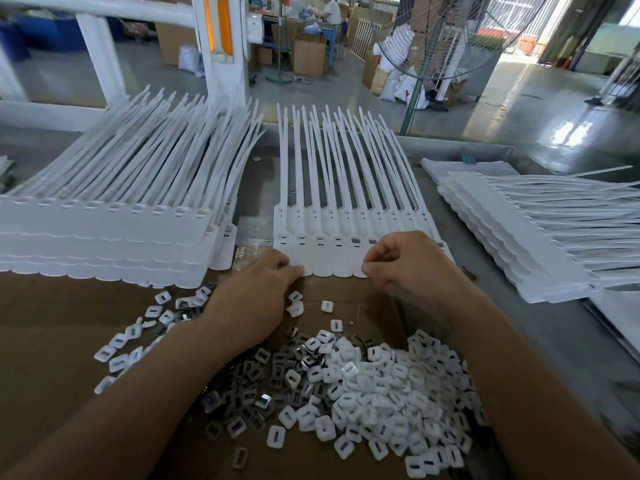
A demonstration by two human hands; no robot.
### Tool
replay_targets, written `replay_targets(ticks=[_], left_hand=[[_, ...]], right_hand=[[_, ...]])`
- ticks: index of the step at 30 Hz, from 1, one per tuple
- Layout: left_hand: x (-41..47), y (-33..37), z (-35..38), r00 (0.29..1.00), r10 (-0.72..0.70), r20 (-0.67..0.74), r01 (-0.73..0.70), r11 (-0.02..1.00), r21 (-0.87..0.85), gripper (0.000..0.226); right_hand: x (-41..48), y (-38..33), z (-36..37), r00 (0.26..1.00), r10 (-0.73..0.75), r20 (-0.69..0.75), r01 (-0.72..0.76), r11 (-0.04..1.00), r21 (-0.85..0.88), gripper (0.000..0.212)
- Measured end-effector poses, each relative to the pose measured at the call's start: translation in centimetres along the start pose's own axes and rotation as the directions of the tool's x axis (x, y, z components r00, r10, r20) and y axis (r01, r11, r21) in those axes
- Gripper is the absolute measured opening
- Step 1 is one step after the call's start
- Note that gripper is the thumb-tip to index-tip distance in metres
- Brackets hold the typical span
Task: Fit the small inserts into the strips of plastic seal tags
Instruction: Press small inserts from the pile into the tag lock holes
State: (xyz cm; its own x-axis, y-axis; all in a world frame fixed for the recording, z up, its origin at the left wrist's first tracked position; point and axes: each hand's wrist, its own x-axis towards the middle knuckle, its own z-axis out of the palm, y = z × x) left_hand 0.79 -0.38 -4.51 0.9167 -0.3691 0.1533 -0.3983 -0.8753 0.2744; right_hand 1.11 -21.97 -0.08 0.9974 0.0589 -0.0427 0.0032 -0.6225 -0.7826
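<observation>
Head view: left hand [256,303] pinches the strip of tags [329,261] at 12 o'clock; right hand [412,261] has curled fingers, grip unclear; inserts [381,393] are piled at 6 o'clock.

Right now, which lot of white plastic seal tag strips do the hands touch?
The middle white plastic strip, lying alone; the tall left stack and the right stack are untouched.
</observation>
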Motion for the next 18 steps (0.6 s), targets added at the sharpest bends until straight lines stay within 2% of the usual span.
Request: replay_targets(ticks=[4, 10, 14, 18], left_hand=[[0.1, -0.1, 0.1, 1.000, -0.003, -0.001, 0.003, 1.000, 0.008, 0.050], [0.1, -0.1, 0.1, 1.000, 0.003, 0.001, -0.003, 1.000, 0.017, 0.050], [0.0, -0.1, 0.1, 1.000, 0.015, -0.005, -0.015, 1.000, 0.012, 0.050], [0.1, -0.2, 0.1, 1.000, 0.017, 0.002, -0.017, 1.000, 0.022, 0.050]], right_hand=[[1.3, 0.0, -0.2, 0.999, -0.005, -0.040, 0.002, 0.996, -0.094, 0.019], [3.0, 0.2, 0.6, 0.996, 0.052, -0.077, -0.049, 0.998, 0.040, 0.019], [4.5, 0.4, 0.7, 0.989, -0.027, -0.144, 0.009, 0.992, -0.124, 0.017], [5.9, 0.9, 1.3, 0.984, 0.003, -0.179, -0.023, 0.994, -0.111, 0.019]])
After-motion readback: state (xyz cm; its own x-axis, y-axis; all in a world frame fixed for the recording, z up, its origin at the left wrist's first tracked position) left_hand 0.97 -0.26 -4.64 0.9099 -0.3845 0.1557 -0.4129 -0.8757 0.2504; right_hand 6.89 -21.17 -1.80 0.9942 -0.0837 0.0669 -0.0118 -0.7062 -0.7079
